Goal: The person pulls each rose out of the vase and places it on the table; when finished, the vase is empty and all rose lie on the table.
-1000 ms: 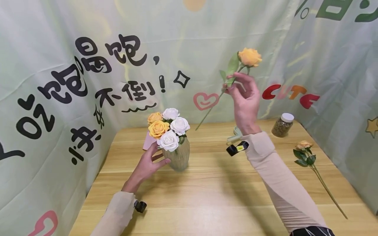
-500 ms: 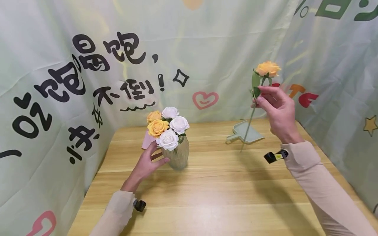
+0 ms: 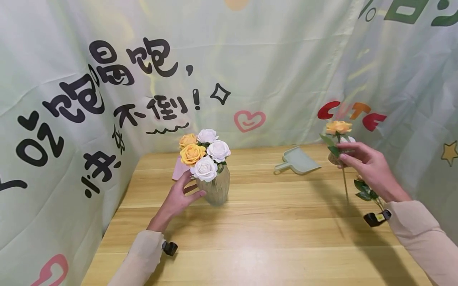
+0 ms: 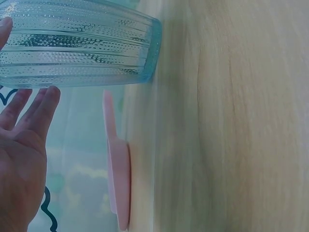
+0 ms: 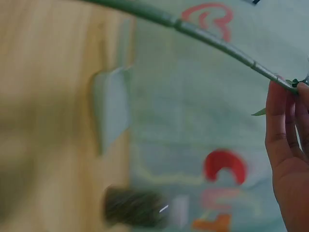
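A ribbed glass vase (image 3: 219, 190) holding white roses (image 3: 218, 151) and orange roses (image 3: 192, 154) stands upright left of centre. Around its left side curves the left hand (image 3: 179, 201), fingers spread and touching or nearly touching the glass; the left wrist view shows fingertips at the vase (image 4: 82, 46). On the right, the right hand (image 3: 370, 167) pinches an orange rose (image 3: 338, 127) by the stem just under its leaves, bloom up, stem hanging down. Fingers and thumb meet on the green stem (image 5: 212, 39) in the right wrist view.
A grey-green dustpan (image 3: 301, 161) lies at the back of the wooden table (image 3: 250, 222). Behind the vase is a pink pan-shaped item (image 4: 119, 174). A jar (image 3: 334, 159) and another rose (image 3: 364, 190) are partly hidden by the right hand and its flower. Printed cloth hangs behind.
My right hand has moved right and down with the orange rose, whose stem has swung from slanted to nearly upright. The left hand and vase have stayed put.
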Action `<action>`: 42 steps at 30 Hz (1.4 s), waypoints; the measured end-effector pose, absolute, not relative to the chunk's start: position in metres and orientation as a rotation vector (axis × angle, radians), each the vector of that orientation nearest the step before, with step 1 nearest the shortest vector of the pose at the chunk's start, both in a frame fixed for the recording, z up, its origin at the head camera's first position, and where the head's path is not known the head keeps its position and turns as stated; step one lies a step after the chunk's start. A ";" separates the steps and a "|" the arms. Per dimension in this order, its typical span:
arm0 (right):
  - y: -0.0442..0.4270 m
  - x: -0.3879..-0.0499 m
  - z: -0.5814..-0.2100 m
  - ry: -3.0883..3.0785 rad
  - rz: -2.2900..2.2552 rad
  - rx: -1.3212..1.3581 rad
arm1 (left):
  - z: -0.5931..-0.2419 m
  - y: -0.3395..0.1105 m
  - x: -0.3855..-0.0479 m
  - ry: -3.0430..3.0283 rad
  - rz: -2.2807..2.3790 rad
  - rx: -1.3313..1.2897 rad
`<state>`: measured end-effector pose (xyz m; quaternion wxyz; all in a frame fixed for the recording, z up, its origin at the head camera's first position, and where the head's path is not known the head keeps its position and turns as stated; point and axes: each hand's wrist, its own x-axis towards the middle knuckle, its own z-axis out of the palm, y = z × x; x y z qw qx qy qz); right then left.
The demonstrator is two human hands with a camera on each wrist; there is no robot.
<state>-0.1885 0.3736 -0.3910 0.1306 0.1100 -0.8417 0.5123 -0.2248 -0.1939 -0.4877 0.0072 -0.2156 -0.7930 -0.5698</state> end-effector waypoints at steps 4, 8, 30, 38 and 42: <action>0.397 -0.178 -0.421 -2.528 1.482 0.279 | -0.489 -0.194 -0.225 -2.480 -1.768 -0.672; 0.413 -0.172 -0.455 -2.565 1.515 0.272 | -0.490 -0.195 -0.225 -2.471 -1.756 -0.674; 0.427 -0.161 -0.514 -2.896 1.248 0.035 | -0.486 -0.193 -0.224 -2.467 -1.768 -0.687; 0.429 -0.160 -0.512 -2.884 1.261 -0.016 | -0.487 -0.194 -0.225 -2.476 -1.767 -0.684; 0.431 -0.159 -0.504 -2.794 1.268 -0.013 | -0.487 -0.194 -0.225 -2.477 -1.773 -0.681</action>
